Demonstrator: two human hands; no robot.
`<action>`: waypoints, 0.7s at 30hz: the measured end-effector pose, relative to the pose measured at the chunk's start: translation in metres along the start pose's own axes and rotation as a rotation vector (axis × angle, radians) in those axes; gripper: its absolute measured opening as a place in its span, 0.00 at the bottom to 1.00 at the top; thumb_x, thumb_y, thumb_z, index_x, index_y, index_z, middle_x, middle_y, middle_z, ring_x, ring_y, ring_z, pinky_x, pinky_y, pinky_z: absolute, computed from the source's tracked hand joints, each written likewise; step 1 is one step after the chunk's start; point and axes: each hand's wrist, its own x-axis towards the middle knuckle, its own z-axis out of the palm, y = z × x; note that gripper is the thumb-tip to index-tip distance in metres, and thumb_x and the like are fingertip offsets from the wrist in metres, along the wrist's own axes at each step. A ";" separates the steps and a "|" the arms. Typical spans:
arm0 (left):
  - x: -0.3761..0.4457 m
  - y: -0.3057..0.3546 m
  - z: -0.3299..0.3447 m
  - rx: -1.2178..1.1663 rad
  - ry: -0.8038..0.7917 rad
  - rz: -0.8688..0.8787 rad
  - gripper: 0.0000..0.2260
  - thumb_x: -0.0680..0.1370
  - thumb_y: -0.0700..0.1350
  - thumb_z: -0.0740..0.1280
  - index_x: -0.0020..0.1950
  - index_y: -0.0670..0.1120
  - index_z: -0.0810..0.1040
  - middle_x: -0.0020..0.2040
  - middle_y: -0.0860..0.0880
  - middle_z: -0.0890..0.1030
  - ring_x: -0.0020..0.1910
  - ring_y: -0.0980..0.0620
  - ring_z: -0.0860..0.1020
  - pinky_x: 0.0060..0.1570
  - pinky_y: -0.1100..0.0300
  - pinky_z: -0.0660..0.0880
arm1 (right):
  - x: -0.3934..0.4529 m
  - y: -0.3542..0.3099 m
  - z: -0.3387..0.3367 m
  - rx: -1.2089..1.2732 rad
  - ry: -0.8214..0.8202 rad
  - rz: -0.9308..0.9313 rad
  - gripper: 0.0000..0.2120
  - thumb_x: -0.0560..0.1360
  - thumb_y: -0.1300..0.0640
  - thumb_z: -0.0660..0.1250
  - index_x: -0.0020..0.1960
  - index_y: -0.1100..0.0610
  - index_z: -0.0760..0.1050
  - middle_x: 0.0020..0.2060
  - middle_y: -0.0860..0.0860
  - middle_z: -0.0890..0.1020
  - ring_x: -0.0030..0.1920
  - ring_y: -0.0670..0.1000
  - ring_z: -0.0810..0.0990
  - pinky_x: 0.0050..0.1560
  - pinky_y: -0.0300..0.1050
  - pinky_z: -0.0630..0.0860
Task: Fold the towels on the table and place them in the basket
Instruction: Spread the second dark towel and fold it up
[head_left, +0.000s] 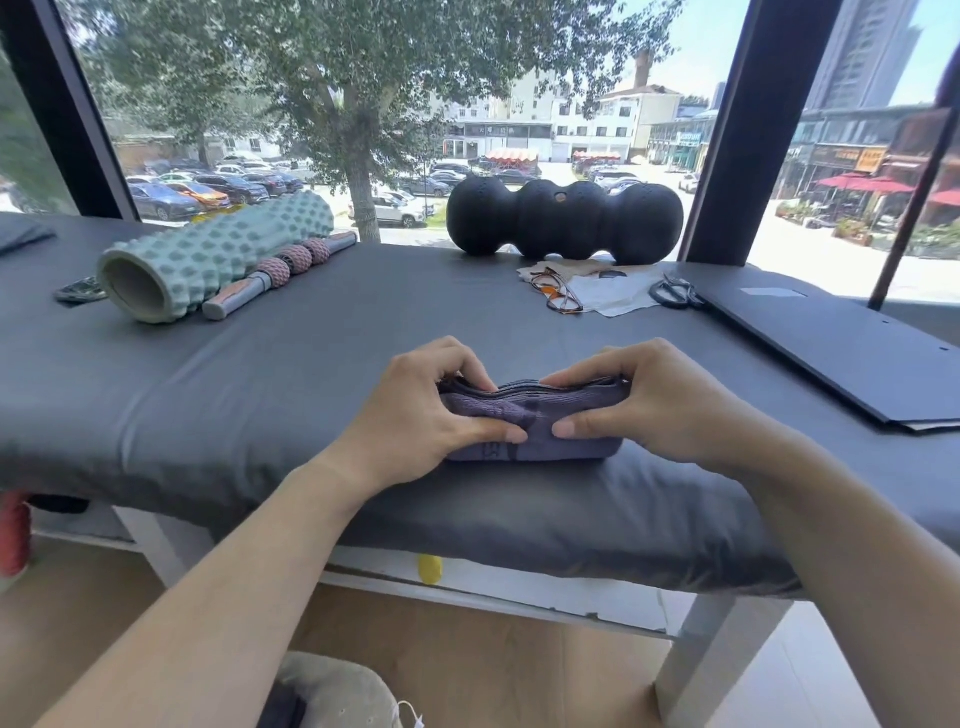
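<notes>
Towel folded thick, near table front edge, pinched by left hand and right hand, thumbs on near side, fingers curled over top. Folding apparently done. Next: lift compact, carry to basket, not in view.
</notes>
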 end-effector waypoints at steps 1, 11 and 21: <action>0.000 0.001 0.000 0.018 -0.008 -0.013 0.21 0.60 0.58 0.83 0.40 0.50 0.77 0.40 0.50 0.80 0.39 0.54 0.78 0.41 0.57 0.75 | 0.000 0.000 -0.001 -0.027 0.002 -0.016 0.18 0.63 0.55 0.84 0.52 0.47 0.87 0.43 0.40 0.86 0.44 0.38 0.83 0.46 0.29 0.72; 0.000 0.006 -0.001 0.175 -0.235 -0.078 0.20 0.72 0.62 0.72 0.62 0.60 0.83 0.41 0.52 0.72 0.41 0.55 0.76 0.44 0.61 0.71 | 0.000 -0.004 -0.002 -0.066 -0.034 -0.042 0.15 0.66 0.55 0.82 0.50 0.41 0.86 0.44 0.39 0.87 0.48 0.40 0.84 0.54 0.39 0.78; 0.004 0.007 -0.003 -0.067 -0.270 -0.293 0.08 0.76 0.55 0.73 0.50 0.53 0.83 0.46 0.51 0.86 0.43 0.58 0.82 0.46 0.64 0.76 | 0.009 0.010 0.010 0.271 0.048 0.132 0.10 0.75 0.56 0.75 0.56 0.50 0.85 0.48 0.45 0.88 0.52 0.43 0.85 0.57 0.36 0.79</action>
